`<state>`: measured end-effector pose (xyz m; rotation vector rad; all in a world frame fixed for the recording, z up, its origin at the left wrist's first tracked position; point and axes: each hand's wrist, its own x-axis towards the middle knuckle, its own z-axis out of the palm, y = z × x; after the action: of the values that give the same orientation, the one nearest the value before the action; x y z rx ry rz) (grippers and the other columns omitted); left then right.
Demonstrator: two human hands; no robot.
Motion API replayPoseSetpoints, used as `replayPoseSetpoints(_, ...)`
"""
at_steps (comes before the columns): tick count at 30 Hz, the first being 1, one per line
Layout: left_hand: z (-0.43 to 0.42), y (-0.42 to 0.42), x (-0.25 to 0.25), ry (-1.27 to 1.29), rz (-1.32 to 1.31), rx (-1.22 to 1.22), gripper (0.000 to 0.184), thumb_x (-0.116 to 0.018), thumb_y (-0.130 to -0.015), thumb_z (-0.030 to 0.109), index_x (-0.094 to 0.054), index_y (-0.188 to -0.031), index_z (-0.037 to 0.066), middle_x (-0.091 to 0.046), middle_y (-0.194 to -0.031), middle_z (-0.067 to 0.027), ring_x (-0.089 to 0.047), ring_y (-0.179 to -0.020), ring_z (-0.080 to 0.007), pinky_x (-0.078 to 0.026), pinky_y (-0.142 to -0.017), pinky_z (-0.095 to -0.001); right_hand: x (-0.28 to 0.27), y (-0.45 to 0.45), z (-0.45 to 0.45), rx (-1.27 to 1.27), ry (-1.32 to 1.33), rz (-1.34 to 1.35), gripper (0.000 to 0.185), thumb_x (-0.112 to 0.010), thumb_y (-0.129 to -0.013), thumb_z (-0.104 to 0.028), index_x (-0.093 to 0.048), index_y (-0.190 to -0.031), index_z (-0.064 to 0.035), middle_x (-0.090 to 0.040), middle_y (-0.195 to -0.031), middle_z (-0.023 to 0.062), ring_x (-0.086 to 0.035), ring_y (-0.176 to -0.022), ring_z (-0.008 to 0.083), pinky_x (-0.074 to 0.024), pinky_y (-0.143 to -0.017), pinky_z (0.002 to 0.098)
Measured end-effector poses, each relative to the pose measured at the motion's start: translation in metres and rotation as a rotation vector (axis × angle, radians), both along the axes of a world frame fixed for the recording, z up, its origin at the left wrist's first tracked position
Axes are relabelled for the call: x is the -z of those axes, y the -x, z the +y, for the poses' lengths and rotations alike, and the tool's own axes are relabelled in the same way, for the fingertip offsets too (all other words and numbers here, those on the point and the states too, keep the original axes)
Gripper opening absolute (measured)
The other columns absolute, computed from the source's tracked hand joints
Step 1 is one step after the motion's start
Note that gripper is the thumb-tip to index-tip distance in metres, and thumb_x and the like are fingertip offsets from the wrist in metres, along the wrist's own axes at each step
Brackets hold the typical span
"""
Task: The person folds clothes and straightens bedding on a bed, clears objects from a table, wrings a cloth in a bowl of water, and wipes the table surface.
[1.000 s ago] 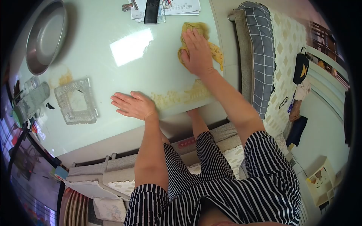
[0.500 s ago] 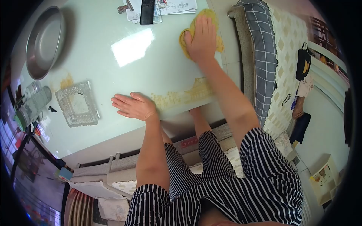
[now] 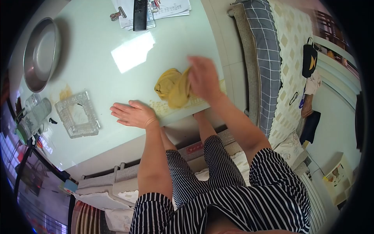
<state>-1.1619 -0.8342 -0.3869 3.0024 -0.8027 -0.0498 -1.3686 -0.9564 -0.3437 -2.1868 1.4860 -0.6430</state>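
Observation:
My right hand (image 3: 205, 79), somewhat blurred, grips one edge of a yellow cloth (image 3: 171, 87) above the right part of the glass-topped table (image 3: 97, 84). The cloth is bunched, with a fold pulled up toward the fingers. Flat on the table near its front edge lies my left hand (image 3: 133, 114), fingers stretched out and holding nothing. A yellowish printed pattern (image 3: 159, 107) shows between the two hands, partly covered by the cloth. To the left of my left hand sits a square glass ashtray (image 3: 94, 124).
A metal basin (image 3: 41, 54) stands at the far left, with glass jars (image 3: 37, 117) nearer me. At the back lie a black remote (image 3: 140, 15), papers (image 3: 171, 9) and a metal clip (image 3: 118, 14). A sofa with a checked cushion (image 3: 269, 66) borders the right.
My right hand has come back from the table's far right corner toward me, bringing the cloth left and lifting its edge. My left hand still rests flat.

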Motion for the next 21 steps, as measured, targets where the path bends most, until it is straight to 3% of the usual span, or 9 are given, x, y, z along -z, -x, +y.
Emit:
replayPoseSetpoints(2, 0.000, 0.001, -0.001, 0.009, 0.007, -0.001, 0.064, -0.029, -0.103, 0.038, -0.025, -0.154, 0.001, -0.022, -0.162, -0.0172, -0.017, -0.151, -0.0312, -0.012, -0.122, -0.0496, 0.007, 0.009, -0.029, 0.053, 0.163, 0.245, 0.045, -0.065, -0.081, -0.013, -0.063, -0.126, -0.0107, -0.061, -0.103, 0.0109, -0.059, -0.093, 0.0320, -0.0493, -0.081, 0.0442)
replayPoseSetpoints(3, 0.000, 0.001, -0.002, 0.018, 0.013, 0.000, 0.064, -0.029, -0.103, 0.039, -0.025, -0.154, 0.001, -0.021, -0.162, -0.0172, -0.016, -0.151, -0.0312, -0.012, -0.122, -0.0495, 0.007, 0.008, -0.040, 0.057, 0.164, 0.243, 0.045, -0.065, -0.081, -0.013, -0.063, -0.126, -0.0107, -0.061, -0.103, 0.0109, -0.059, -0.093, 0.0320, -0.0493, -0.081, 0.0442)
replayPoseSetpoints(5, -0.003, 0.002, -0.003, 0.032, 0.024, -0.006, 0.064, -0.029, -0.103, 0.038, -0.025, -0.154, 0.001, -0.021, -0.162, -0.0172, -0.016, -0.151, -0.0310, -0.011, -0.122, -0.0493, 0.005, 0.000, -0.061, -0.008, -0.005, 0.412, 0.051, -0.062, -0.084, -0.013, -0.058, -0.135, -0.0132, -0.057, -0.094, 0.0098, -0.058, -0.087, 0.0297, -0.0509, -0.076, 0.0408)
replayPoseSetpoints(8, -0.002, 0.003, -0.004, 0.044, 0.044, -0.016, 0.064, -0.029, -0.103, 0.038, -0.025, -0.154, 0.001, -0.020, -0.162, -0.0171, -0.015, -0.151, -0.0306, -0.011, -0.122, -0.0487, 0.005, -0.016, -0.093, 0.079, -0.085, 0.423, 0.053, -0.061, -0.085, -0.014, -0.056, -0.138, -0.0157, -0.055, -0.089, 0.0082, -0.057, -0.082, 0.0267, -0.0513, -0.069, 0.0388)
replayPoseSetpoints(21, -0.001, 0.002, -0.003, 0.025, 0.028, -0.014, 0.063, -0.029, -0.103, 0.038, -0.025, -0.155, 0.002, -0.021, -0.162, -0.0159, -0.015, -0.151, -0.0294, -0.011, -0.123, -0.0480, 0.005, -0.022, -0.080, 0.061, -0.181, 0.466, 0.055, -0.058, -0.088, -0.012, -0.048, -0.142, -0.0170, -0.061, -0.093, 0.0098, -0.061, -0.088, 0.0282, -0.0522, -0.077, 0.0426)
